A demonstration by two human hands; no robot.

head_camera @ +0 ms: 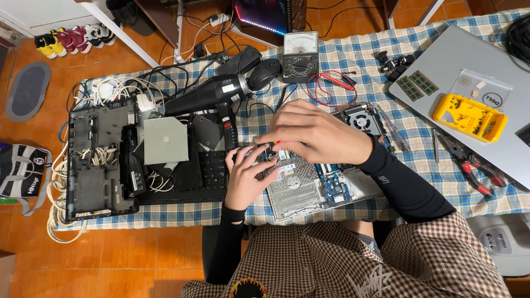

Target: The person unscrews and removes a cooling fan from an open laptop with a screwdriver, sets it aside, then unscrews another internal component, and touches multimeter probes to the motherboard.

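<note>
- One opened laptop base (309,185), with its silver frame and blue circuit board exposed, is seen lying on the checked tablecloth (353,60) at the near edge of the table, directly under both hands.
- The right hand (314,132) is held curled over the top of the base, fingers bent down around a small red-tipped tool (274,144); how firmly it is gripped cannot be told, as the fingertips are hidden.
- The left hand (248,174) is laid against the left edge of the base, its fingers bent beside the right hand's; whether anything is pinched cannot be told.
- One cooling fan (361,118) is placed just behind the right wrist.
- One black keyboard panel (212,171) lies just left of the left hand, with one black hair dryer (212,94) behind it.
- One dismantled black laptop shell (102,157) and one grey optical drive (165,140) are found further left.
- One analogue multimeter (301,55) with red and black leads and one black mouse (265,72) are set at the far edge.
- One closed silver laptop (469,55) lies to the right, carrying two green memory modules (417,85) and one yellow parts tray (469,116).
- One pair of red-handled pliers (472,165) rests near the right forearm.
</note>
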